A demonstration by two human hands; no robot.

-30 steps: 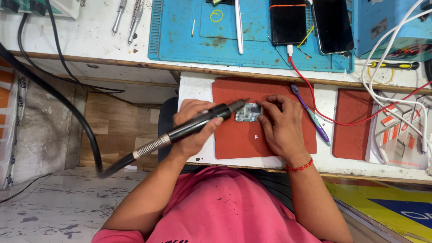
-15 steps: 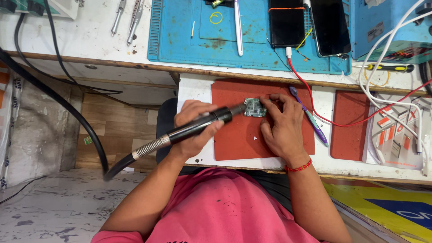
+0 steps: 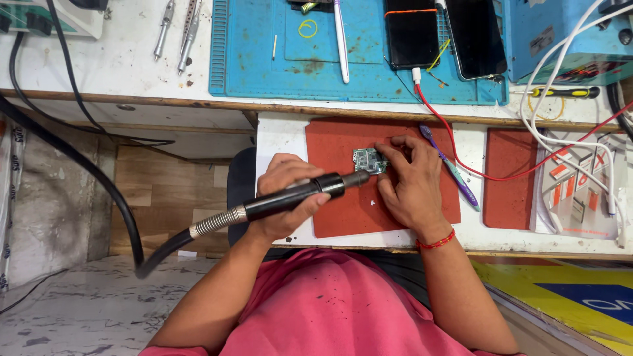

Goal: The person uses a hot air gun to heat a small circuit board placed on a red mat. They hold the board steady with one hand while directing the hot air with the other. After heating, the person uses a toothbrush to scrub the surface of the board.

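While left hand (image 3: pixel 283 198) grips nozzle (image 3: pixel 297 194), right hand (image 3: pixel 409 181) pins board (image 3: pixel 368 159).

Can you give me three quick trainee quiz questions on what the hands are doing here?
1. True or false: the left hand holds the black hot-air tool.
2. What does the right hand pin down? A) phone B) small circuit board C) toothbrush
3. The board lies on a ____ mat.

Key: 1 true; 2 B; 3 red.
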